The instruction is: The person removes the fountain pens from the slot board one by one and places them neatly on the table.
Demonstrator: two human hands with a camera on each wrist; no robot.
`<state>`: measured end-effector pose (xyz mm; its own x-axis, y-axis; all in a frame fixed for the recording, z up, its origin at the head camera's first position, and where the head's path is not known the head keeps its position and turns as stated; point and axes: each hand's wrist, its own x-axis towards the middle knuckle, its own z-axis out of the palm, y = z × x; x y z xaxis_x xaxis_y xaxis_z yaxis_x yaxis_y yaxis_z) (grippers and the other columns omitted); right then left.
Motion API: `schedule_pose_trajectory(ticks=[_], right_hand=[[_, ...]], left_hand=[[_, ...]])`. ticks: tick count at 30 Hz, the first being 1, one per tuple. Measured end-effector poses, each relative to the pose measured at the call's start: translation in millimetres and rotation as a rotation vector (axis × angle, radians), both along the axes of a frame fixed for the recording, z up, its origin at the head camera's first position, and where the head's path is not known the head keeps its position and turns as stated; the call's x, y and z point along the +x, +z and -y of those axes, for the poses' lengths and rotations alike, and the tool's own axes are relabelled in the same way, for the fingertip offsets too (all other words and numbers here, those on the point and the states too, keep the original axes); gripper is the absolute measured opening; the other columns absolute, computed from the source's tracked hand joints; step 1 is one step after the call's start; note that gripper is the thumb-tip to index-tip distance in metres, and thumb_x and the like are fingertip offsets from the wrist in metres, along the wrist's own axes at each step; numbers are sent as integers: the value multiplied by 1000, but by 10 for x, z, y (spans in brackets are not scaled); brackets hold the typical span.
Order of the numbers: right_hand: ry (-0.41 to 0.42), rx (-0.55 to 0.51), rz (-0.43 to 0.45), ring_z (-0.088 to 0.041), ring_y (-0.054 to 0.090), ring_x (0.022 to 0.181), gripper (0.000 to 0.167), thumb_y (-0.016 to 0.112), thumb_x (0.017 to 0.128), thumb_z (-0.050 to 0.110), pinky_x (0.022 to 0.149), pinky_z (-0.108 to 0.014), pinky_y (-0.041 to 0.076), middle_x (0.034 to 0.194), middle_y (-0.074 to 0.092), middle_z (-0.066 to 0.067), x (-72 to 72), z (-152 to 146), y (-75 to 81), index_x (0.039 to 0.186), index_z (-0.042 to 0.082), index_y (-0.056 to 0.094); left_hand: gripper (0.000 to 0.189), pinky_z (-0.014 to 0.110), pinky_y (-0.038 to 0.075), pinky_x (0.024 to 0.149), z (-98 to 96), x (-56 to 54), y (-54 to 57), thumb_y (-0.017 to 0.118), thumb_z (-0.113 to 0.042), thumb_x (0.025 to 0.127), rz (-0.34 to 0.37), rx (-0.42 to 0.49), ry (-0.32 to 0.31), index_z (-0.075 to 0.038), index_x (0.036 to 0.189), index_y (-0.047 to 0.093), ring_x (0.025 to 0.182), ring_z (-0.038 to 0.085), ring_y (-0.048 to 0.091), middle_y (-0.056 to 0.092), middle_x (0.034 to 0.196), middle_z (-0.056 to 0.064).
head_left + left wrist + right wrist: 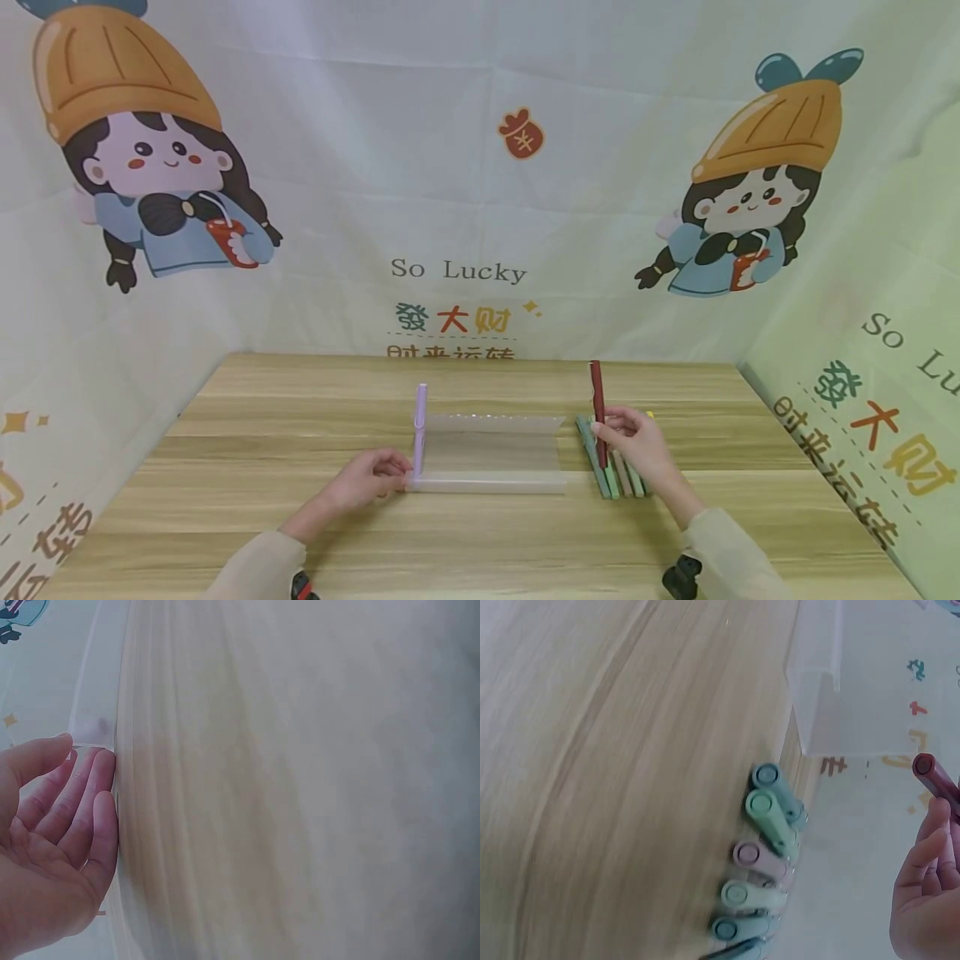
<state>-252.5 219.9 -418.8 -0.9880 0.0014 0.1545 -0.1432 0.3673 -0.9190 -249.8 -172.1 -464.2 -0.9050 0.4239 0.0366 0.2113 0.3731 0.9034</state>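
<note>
My left hand (pixel 371 479) holds the near left corner of a clear plastic rack (pixel 487 485), its thumb and fingertips at the end of the rack in the left wrist view. A light purple capped pen (pixel 420 429) lies across the rack's left end. My right hand (pixel 637 437) pinches a dark red capped pen (pixel 597 392) between thumb and fingers, held above several other pens. Among those on the table, a grey-green pen (pixel 592 454), a light green pen (pixel 763 806) and a dusty pink pen (pixel 751 855) show their round ends.
The pens lie side by side on the wood-grain table (pixel 300 400), just right of the rack. A printed cloth (pixel 337 208) hangs behind the table and along its sides. A bit of yellow (pixel 650 414) shows behind the right hand.
</note>
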Motion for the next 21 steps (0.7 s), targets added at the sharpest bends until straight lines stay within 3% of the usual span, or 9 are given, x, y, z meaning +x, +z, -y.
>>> schedule_pose_trajectory(ticks=[9,17,21], right_hand=[[-44,21,-18,-10,54,67,42,61,84,15,57,-29,46,83,60,-7,27,-283,14,117,-6,48],[-55,42,-95,-11,55,64,45,62,83,26,54,-29,47,78,60,-2,21,-632,-171,115,-3,50],[-52,9,-91,-14,57,61,49,62,82,25,56,-29,49,77,60,-8,32,-775,-213,114,-10,47]], left_hand=[[17,28,46,58,1,2,1,60,-4,81,-5,-2,-1,5,94,56,75,19,54,59,83,9],[17,29,47,58,7,-7,-9,60,-5,82,-18,-5,-5,5,95,56,76,20,55,59,83,8],[17,29,47,58,7,-7,-14,60,-4,81,-17,-7,-5,5,95,56,76,19,55,59,83,8]])
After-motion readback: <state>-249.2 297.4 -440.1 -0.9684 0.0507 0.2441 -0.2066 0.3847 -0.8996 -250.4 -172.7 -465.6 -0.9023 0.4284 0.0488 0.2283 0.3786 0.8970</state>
